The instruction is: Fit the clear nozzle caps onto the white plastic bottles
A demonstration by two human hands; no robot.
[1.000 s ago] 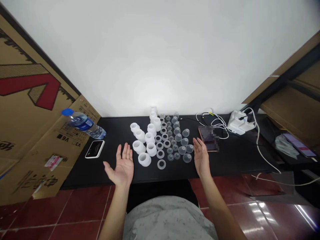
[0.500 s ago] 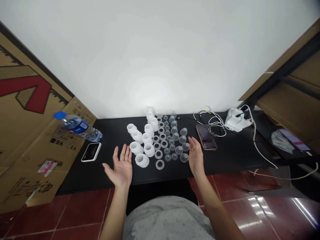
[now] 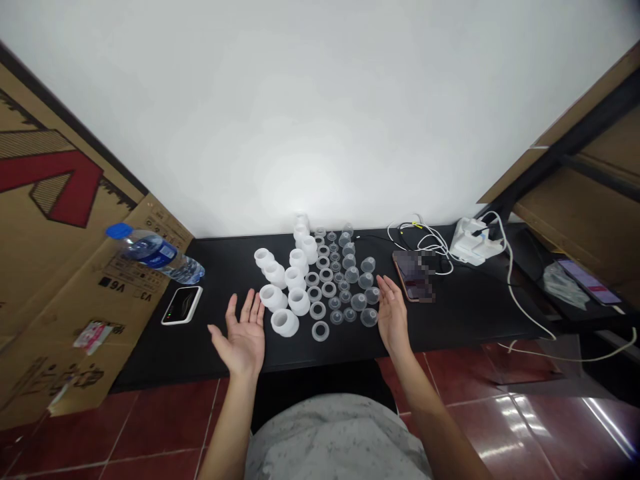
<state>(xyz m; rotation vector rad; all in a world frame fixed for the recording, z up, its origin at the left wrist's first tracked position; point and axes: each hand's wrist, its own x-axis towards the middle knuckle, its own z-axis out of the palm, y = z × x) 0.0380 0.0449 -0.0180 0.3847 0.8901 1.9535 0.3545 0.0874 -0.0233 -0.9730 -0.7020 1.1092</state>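
Observation:
My left hand (image 3: 245, 340) is palm up with its fingers spread, holding nothing. Just right of its fingertips stand several small white wide-mouthed bottles (image 3: 285, 323) in uneven columns. To their right lie several translucent collar rings (image 3: 321, 331), then small clear nipple-shaped pieces (image 3: 335, 317). The outermost column is several clear domed caps (image 3: 369, 317). My right hand (image 3: 393, 317) is beside those caps, empty, its fingers stretched out and turned toward them. Whether its fingertips touch the nearest cap I cannot tell.
On the black table (image 3: 210, 360) at left are a white-edged device (image 3: 183, 305) and a water bottle (image 3: 155, 253) leaning by a cardboard box (image 3: 55, 267). At right lie a phone (image 3: 411, 275), tangled cables (image 3: 425, 237) and a white power strip (image 3: 475, 241). A white wall rises behind.
The view has shifted very slightly. Both hands stay in nearly the same place, and the white bottles, rings and clear pieces have not been moved.

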